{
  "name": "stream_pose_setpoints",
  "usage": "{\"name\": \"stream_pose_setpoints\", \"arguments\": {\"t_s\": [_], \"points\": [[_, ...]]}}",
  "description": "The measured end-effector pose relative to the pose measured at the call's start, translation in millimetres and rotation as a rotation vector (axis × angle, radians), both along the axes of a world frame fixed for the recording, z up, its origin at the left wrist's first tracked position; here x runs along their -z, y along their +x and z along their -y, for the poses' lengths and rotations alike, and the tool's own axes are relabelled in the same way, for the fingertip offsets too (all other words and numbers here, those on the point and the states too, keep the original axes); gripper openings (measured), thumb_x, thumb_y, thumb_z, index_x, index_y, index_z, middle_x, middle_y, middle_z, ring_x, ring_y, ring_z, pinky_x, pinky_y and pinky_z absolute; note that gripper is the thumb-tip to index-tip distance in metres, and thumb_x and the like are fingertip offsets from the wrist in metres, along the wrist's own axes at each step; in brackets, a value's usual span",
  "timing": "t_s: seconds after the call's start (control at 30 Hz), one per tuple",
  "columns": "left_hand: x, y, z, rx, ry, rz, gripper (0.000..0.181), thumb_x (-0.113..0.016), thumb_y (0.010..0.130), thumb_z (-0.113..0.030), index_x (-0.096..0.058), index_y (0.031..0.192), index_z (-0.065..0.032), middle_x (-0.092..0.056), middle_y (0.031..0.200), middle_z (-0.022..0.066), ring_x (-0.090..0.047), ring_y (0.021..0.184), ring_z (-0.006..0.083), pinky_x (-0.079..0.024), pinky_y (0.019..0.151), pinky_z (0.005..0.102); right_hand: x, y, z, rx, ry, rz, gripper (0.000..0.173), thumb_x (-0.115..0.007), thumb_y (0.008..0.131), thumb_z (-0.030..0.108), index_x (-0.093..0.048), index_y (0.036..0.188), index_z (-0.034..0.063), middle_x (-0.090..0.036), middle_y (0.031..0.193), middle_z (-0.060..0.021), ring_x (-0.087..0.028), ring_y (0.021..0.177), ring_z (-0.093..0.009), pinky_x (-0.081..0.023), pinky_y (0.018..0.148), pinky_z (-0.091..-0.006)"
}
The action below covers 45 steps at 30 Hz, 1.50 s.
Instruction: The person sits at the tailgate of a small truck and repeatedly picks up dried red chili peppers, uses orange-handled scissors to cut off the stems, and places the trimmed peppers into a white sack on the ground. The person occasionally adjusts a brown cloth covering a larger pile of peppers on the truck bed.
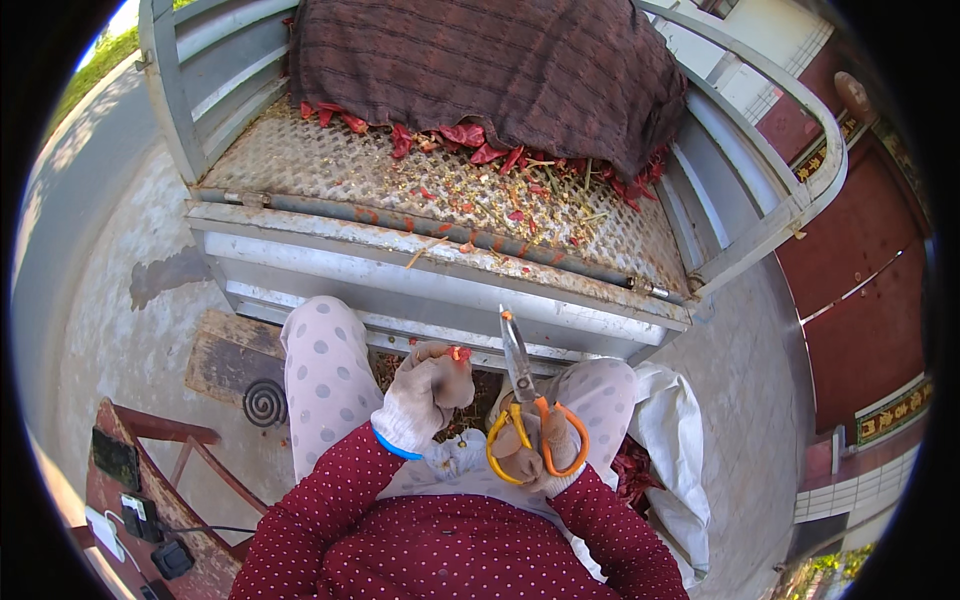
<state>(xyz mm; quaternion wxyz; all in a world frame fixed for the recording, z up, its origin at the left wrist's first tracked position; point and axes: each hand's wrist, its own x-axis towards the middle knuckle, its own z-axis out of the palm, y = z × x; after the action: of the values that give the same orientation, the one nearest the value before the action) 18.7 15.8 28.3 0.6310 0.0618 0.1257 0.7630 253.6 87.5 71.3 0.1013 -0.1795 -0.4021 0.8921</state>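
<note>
My left hand, in a white knit glove with a blue cuff, is closed around a red dried chili pepper; only its torn end shows above the fingers. To its right, my right hand, also gloved, holds scissors by one yellow and one orange handle loop. Their blades point up and away from me and look closed or nearly so, with a small orange bit at the tip. A gap separates the scissors from the pepper. Both hands are above my lap.
Ahead is a metal cargo bed strewn with chili scraps and seeds. A dark cloth covers a heap of red chilies. A white woven sack stands right; a wooden chair with electronics and a mosquito coil are left.
</note>
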Motion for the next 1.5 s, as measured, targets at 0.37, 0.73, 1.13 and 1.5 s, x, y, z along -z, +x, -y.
{"name": "stream_pose_setpoints", "arguments": {"t_s": [0.37, 0.73, 1.13, 1.5], "points": [[-17.9, -4.8, -9.8, -0.149, -0.253, -0.184, 0.008, -0.053, 0.089, -0.008, -0.058, 0.087, -0.0032, -0.06, 0.077, 0.0106, -0.056, 0.063, 0.0229, -0.05, 0.063, 0.0402, -96.4, -22.2, -27.9, -0.132, 1.668, 0.932, 0.054, -0.061, 0.09, 0.054, -0.061, 0.104, 0.0025, -0.069, 0.079, -0.0192, -0.069, 0.073, -0.04, -0.053, 0.063, -0.0484], [-28.3, -19.7, 0.7, -0.191, -0.228, -0.066, 0.008, -0.053, 0.08, -0.002, -0.05, 0.073, -0.0064, -0.064, 0.085, 0.0172, -0.054, 0.062, 0.0219, -0.047, 0.058, 0.0353, -179.8, -11.6, -107.5, 0.163, 1.841, 1.536, 0.058, -0.066, 0.083, 0.06, -0.072, 0.098, 0.0038, -0.073, 0.087, -0.019, -0.072, 0.085, -0.036, -0.055, 0.076, -0.0463], [-11.1, -26.7, 2.6, -0.088, -0.214, 0.003, 0.021, -0.049, 0.081, 0.008, -0.053, 0.084, -0.0125, -0.058, 0.072, 0.011, -0.046, 0.055, 0.019, -0.037, 0.049, 0.0313, -177.1, -45.1, -258.7, 0.208, 1.901, 1.573, 0.045, -0.065, 0.086, 0.048, -0.075, 0.097, 0.006, -0.073, 0.096, -0.0194, -0.071, 0.092, -0.036, -0.055, 0.081, -0.0458], [-22.5, -26.6, 6.2, 0.003, -0.267, -0.176, 0.047, -0.042, 0.071, 0.006, -0.066, 0.111, -0.0011, -0.053, 0.066, 0.0111, -0.04, 0.051, 0.0172, -0.034, 0.049, 0.0287, -135.0, -197.3, -300.7, 0.485, 2.069, 1.256, 0.042, -0.065, 0.089, 0.044, -0.076, 0.097, 0.0046, -0.073, 0.097, -0.0196, -0.071, 0.091, -0.035, -0.056, 0.082, -0.0445]]}}
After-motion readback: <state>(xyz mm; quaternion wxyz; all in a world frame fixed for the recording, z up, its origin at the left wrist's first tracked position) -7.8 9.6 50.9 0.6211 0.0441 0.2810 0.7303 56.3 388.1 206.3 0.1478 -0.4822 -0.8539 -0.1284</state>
